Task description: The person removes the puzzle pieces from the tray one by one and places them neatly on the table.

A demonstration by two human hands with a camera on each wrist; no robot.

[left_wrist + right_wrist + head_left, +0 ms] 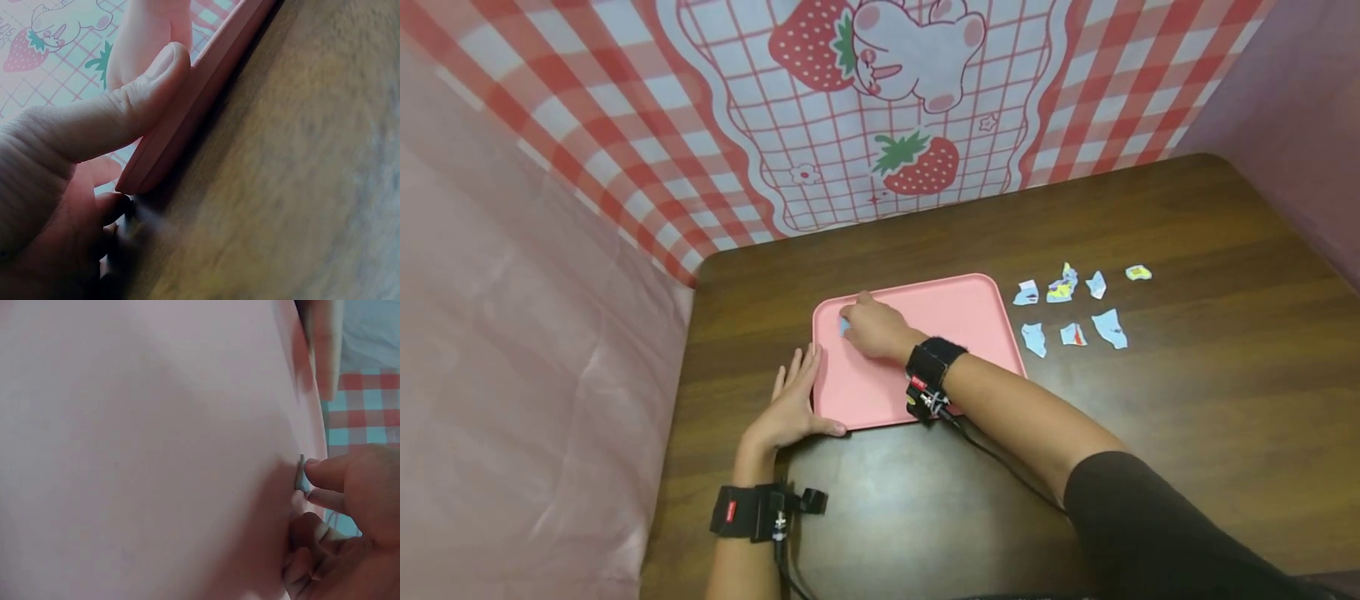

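A pink tray with a low rim lies on the wooden table. Over its far left corner, my right hand pinches a small light blue paper piece between thumb and fingertip. In the right wrist view, the paper piece stands nearly edge-on close to the tray's rim, partly hidden by the fingers. My left hand rests against the tray's near left corner. Its fingers lie fairly straight along the left side, and its thumb touches the near rim.
Right of the tray, several torn paper pieces lie in two loose rows, among them a yellow-marked piece, a red-marked piece and a plain blue piece. A checked strawberry cloth hangs behind the table. A cable trails from the right wrist.
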